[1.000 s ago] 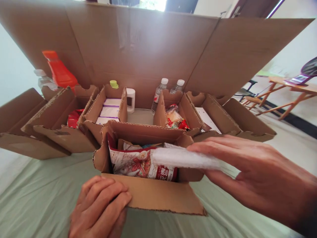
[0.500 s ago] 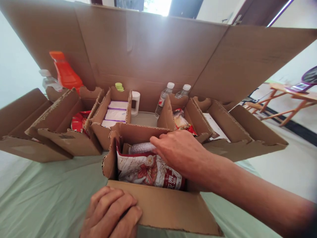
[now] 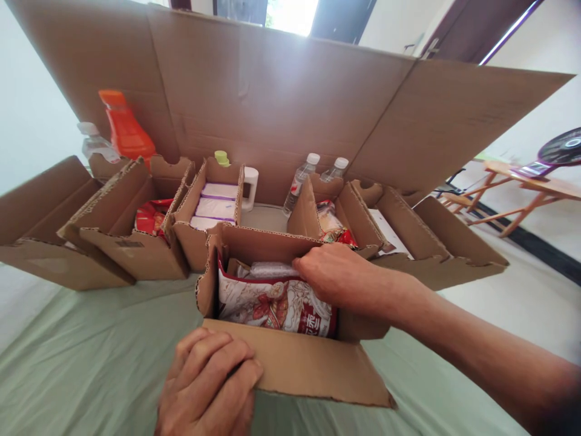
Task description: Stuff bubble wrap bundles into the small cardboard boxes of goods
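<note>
A small open cardboard box (image 3: 254, 245) stands in front of me on a pale green cloth. Inside it a red-and-white printed snack bag (image 3: 272, 306) leans against the near wall. Behind the bag lies a clear plastic packet (image 3: 267, 269). My right hand (image 3: 338, 278) reaches into the box from the right, knuckles up, fingers curled down onto the clear packet; the fingertips are hidden. My left hand (image 3: 209, 384) rests, fingers together and bent, on the box's folded-down front flap (image 3: 313, 366).
Several more open cardboard boxes (image 3: 136, 242) stand behind, holding red packets, white packs (image 3: 216, 208) and snacks. An orange bottle (image 3: 124, 130), water bottles (image 3: 299, 178) and a white mug (image 3: 249, 188) stand by a tall cardboard backboard (image 3: 281, 103). A wooden table (image 3: 531, 194) is at right.
A second ago my right hand held the clear packet above the box's right side. It has since carried it into the box and now presses it down behind the printed bag.
</note>
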Demonstrator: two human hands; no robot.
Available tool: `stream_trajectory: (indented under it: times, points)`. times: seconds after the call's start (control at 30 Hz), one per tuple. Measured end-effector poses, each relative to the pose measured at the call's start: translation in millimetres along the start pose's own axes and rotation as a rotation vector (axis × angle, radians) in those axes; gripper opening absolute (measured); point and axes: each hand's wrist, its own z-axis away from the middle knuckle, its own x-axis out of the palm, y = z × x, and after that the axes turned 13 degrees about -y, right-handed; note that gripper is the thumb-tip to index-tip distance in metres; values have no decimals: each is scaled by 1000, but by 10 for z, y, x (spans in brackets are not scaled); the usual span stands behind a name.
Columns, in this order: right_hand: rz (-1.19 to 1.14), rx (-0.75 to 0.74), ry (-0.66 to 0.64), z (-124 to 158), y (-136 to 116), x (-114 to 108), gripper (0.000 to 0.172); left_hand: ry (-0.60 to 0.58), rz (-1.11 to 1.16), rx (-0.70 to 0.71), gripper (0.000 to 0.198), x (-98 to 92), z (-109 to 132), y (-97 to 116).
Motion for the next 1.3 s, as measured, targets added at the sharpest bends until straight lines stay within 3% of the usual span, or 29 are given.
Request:
stream_trajectory:
  times: [0.1, 0.2, 0.27, 0.33, 0.4, 0.43, 0.53, 0.63, 0.77, 1.0, 1.07, 1.3]
  points:
    - [-12, -28, -34, 36, -18, -13, 24, 23, 37, -21, 22, -4, -24, 27]
    - [-23, 41, 114, 237, -82, 21, 18, 71, 66, -97, 29, -8, -13, 89]
    - [-61, 110, 348, 507, -109, 130, 14, 166, 92, -212, 52, -10, 53, 126]
    - [-151, 192, 662, 835, -118, 338, 15, 270, 152, -392, 74, 1, 163, 133]
    - [-321, 298, 918, 1109, -135, 637, 18, 266, 277, -611, 80, 42, 279, 99]
    - [-438, 346, 971, 1189, -160, 807, 20, 213, 370, -722, 80, 79, 324, 68]
    - [-803, 335, 865, 1121, -338, 1293, 40, 35, 703, -899, 80, 251, 361, -40]
    - [-1039, 211, 758, 761, -626, 1555, 51, -9, 947, -810, 78, 426, 279, -94]
    - [-1177, 218, 820, 559, -901, 1449, 37, 19, 1013, -758, 69, 373, 195, -22]
    - [-1168, 244, 868, 1168, -992, 1047, 35, 116, 842, -633, 60, -276, 164, 266]
    - [-1151, 272, 863, 1223, -1063, 1081, 33, 130, 828, -639, 59, -270, 239, 312]
    - [-1155, 255, 854, 1160, -1362, 1569, 29, -14, 897, -780, 69, 132, 764, 418]
